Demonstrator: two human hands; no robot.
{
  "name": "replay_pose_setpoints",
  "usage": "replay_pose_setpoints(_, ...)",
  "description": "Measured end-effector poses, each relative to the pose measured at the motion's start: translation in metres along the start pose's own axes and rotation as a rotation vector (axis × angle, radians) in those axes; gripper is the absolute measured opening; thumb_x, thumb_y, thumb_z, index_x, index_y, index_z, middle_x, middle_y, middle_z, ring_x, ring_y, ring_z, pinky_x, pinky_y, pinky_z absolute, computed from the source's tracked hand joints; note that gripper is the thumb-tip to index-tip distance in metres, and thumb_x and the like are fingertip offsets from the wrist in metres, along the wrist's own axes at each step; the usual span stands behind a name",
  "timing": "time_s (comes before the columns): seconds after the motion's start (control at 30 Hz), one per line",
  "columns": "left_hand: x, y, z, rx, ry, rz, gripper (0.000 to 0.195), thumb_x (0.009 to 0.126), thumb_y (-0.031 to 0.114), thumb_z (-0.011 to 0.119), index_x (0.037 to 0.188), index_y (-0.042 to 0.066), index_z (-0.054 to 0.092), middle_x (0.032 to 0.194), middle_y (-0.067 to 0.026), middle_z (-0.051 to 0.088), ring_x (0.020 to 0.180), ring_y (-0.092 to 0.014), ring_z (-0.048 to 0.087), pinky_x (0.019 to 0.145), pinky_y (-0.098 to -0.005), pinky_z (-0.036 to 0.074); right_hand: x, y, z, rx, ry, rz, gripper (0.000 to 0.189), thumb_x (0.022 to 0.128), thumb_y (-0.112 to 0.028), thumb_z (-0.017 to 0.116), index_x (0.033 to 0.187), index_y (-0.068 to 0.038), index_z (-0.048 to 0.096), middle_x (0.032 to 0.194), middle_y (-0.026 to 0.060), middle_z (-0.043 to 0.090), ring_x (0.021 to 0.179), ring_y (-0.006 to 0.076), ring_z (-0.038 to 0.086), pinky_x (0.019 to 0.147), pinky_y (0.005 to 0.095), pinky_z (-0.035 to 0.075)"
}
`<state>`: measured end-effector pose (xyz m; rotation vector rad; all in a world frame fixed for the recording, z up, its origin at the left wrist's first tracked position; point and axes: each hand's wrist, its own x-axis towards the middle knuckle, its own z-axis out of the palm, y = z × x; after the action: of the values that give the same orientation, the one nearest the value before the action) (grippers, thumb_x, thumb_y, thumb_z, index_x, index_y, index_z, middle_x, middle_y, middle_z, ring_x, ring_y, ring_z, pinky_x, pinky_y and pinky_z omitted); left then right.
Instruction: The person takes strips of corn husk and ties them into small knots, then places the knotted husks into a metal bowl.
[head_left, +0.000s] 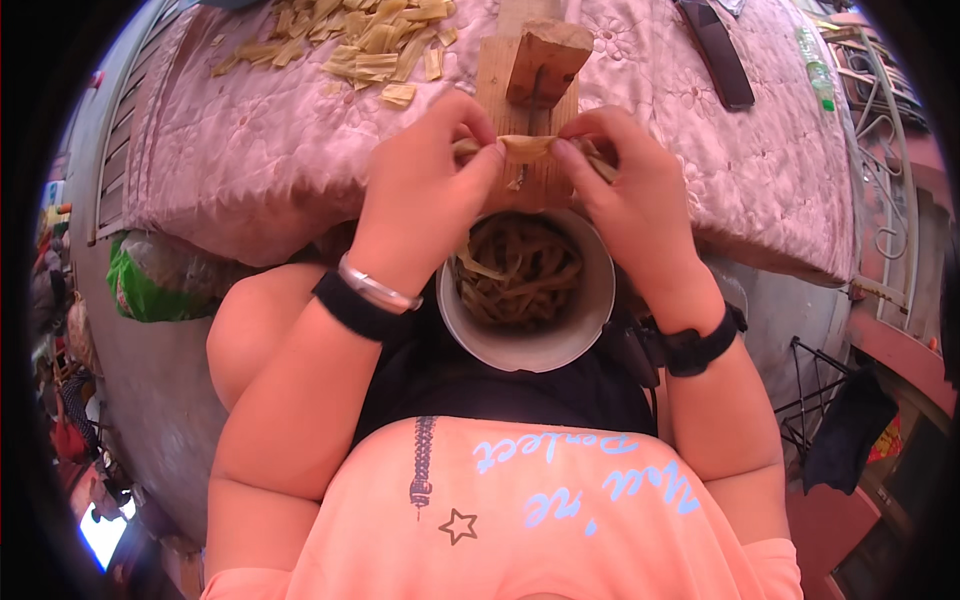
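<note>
Between the fingertips of both hands a pale yellow, flat fibrous strip (527, 148) is stretched crosswise. My left hand (439, 176) pinches one end and my right hand (626, 180) the other. The strip lies over a wooden board (491, 82) on the table, just in front of a reddish wooden block (551, 64) fixed on it. A thin dark slot or blade shows in the block's near face; which of the two I cannot tell. Below the hands, a white bucket (525, 358) between the legs holds many curled, brownish strips (521, 270).
A loose pile of yellow flat pieces (375, 37) lies on the pink quilted table cover (277, 142), back left. At the back right are a long dark object (716, 56) and a clear plastic bottle with a green cap (819, 79). A green bag (150, 281) sits below left.
</note>
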<state>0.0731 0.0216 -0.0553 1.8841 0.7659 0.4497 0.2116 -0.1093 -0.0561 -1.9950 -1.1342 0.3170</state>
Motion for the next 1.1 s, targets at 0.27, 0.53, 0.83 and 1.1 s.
replay_pose_setpoints(0.27,-0.012,0.001,-0.006,-0.092,0.053,0.064,0.016,0.081,0.013,0.066,0.088,0.0,0.061,0.074,-0.0086,0.064,0.067,-0.016,0.062,0.065,-0.0287,0.049,-0.01,-0.009,-0.027,0.008,-0.126,0.031,0.013,0.086,-0.013,0.065,0.093,-0.002,0.064,0.076,0.0095,0.064,0.07,0.0162,0.063,0.066,0.0295,0.049)
replay_pose_setpoints(0.53,-0.034,0.017,-0.034,-0.626,-0.104,-0.062,0.011,0.093,0.006,0.054,0.103,0.002,0.059,0.081,0.0019,0.059,0.066,-0.005,0.049,0.064,-0.0191,0.043,-0.035,-0.024,-0.078,0.145,-0.25,0.132,0.02,0.091,-0.016,0.066,0.102,0.0,0.065,0.089,0.0023,0.064,0.085,0.0093,0.059,0.073,0.0225,0.045)
replay_pose_setpoints(0.83,-0.056,0.058,0.007,-0.717,-0.266,0.072,0.041,0.097,0.008,0.053,0.135,0.004,0.04,0.094,-0.0043,0.061,0.077,-0.006,0.055,0.07,-0.0198,0.046,-0.049,-0.054,-0.024,0.958,-0.263,0.17,0.039,0.104,-0.026,0.043,0.132,0.001,0.051,0.118,0.0091,0.061,0.107,0.0161,0.058,0.091,0.028,0.046)
replay_pose_setpoints(1.1,-0.048,0.051,-0.022,-0.27,-0.267,0.158,0.04,0.098,0.013,0.055,0.134,0.001,0.044,0.07,0.005,0.054,0.063,0.0,0.044,0.054,-0.0167,0.03,-0.019,-0.015,-0.108,1.361,-0.318,0.234,0.043,0.103,-0.036,0.044,0.122,0.003,0.049,0.073,-0.0007,0.05,0.059,0.0079,0.044,0.053,0.0224,0.041)
